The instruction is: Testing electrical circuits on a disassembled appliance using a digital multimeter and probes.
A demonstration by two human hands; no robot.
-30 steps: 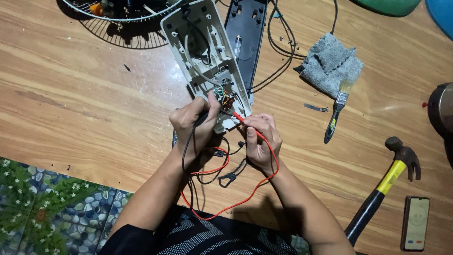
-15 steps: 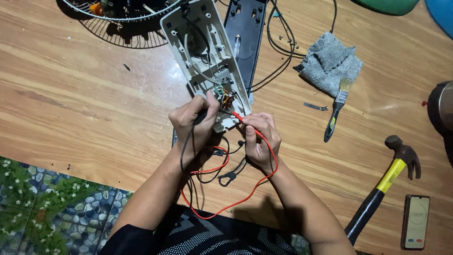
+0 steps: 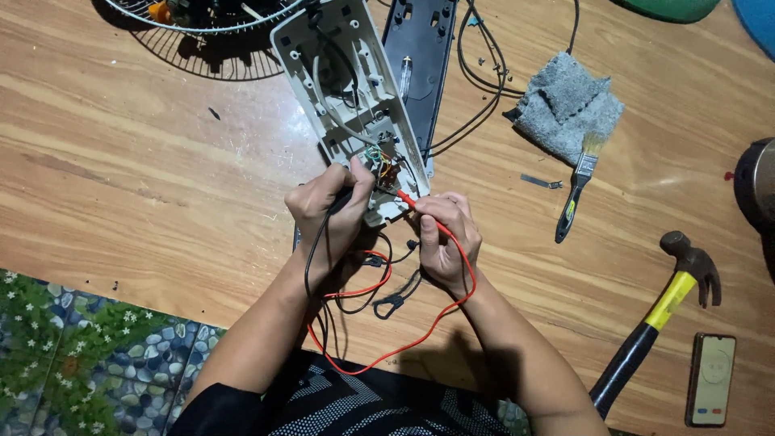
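Little has shifted since the earlier frames: the left hand (image 3: 329, 211) stays closed on the black probe (image 3: 345, 198) and the right hand (image 3: 444, 238) stays pinched on the red probe (image 3: 408, 199), both tips at the wiring (image 3: 381, 165) in the open housing (image 3: 351, 105). It lies near the floor's far edge, still uncovered, so testing seems underway and reassembly remains. Brush (image 3: 575, 187), cloth (image 3: 569, 105) and hammer (image 3: 658, 311) lie to the right.

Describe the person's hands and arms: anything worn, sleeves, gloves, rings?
Both hands bare: left hand and right hand show no gloves, and no rings or watch can be made out. Forearms are uncovered up to the bottom edge of the picture. The only clothing in view is a dark garment with a white zigzag and dotted pattern, low in the picture between the arms.
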